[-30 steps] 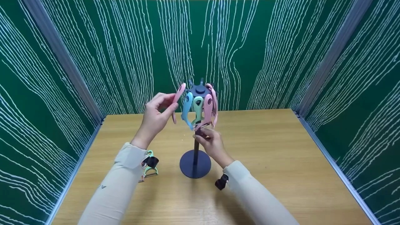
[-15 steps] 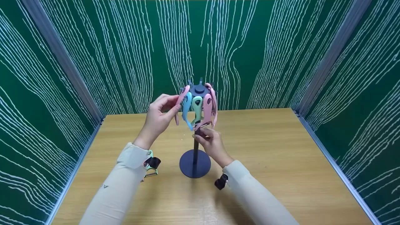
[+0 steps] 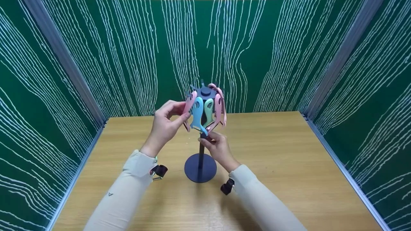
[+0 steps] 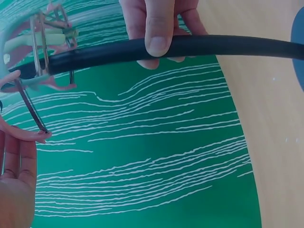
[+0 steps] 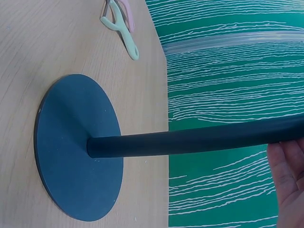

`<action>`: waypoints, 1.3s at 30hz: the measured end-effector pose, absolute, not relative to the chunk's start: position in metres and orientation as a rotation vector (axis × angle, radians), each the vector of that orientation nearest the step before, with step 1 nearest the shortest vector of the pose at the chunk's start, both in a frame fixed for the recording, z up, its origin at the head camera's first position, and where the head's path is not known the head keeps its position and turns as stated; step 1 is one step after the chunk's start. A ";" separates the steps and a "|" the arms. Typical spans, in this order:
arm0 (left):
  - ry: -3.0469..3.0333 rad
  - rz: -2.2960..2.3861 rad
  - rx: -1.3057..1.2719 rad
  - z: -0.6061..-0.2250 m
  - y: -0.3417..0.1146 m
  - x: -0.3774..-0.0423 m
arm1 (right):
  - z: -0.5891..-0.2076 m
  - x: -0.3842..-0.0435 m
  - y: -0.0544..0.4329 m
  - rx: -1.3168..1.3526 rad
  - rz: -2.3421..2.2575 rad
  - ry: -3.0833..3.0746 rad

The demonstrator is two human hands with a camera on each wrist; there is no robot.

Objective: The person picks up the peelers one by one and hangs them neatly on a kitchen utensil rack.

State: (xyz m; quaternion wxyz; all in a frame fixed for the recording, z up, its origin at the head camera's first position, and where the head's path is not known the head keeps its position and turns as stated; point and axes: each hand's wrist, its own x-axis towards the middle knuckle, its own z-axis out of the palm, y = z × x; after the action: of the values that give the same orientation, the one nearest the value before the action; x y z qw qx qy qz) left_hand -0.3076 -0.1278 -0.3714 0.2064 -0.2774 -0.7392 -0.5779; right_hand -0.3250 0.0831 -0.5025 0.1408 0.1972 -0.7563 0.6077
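Observation:
My left hand (image 3: 167, 120) pinches a pink peeler (image 3: 190, 103) by its handle, with its top end right at the left side of the dark rotating rack (image 3: 205, 93). Next to it hang a blue peeler (image 3: 197, 112), a light green peeler (image 3: 209, 110) and another pink peeler (image 3: 218, 107); further pink hangs at the rack's far right. Below them my right hand (image 3: 219, 147) grips the stand's black pole (image 4: 104, 57), the thumb lying across it in the left wrist view. The held peeler's blade end (image 4: 33, 134) shows beside my left fingers.
The stand's round dark base (image 3: 194, 170) rests on the wooden table (image 3: 273, 179). A light green peeler (image 5: 124, 35) and a pink peeler (image 5: 128, 14) lie on the table to the left, mostly behind my left wrist in the head view. Green walls surround the table.
My left hand has moved right, bringing the pink peeler up against the rack. The rack has turned, its front peelers shifting to the right. My right hand stays on the pole.

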 end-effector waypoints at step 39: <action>-2.148 -1.600 -0.691 -0.389 -0.152 -0.304 | -0.502 -0.323 0.085 0.531 1.787 -2.246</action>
State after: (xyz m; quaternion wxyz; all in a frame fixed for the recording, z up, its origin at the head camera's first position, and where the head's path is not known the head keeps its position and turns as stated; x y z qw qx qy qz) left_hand -0.3042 -0.1520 -0.3888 0.1865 -0.2453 -0.7629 -0.5683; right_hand -0.3229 0.0851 -0.5022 0.1111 0.1809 -0.7646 0.6085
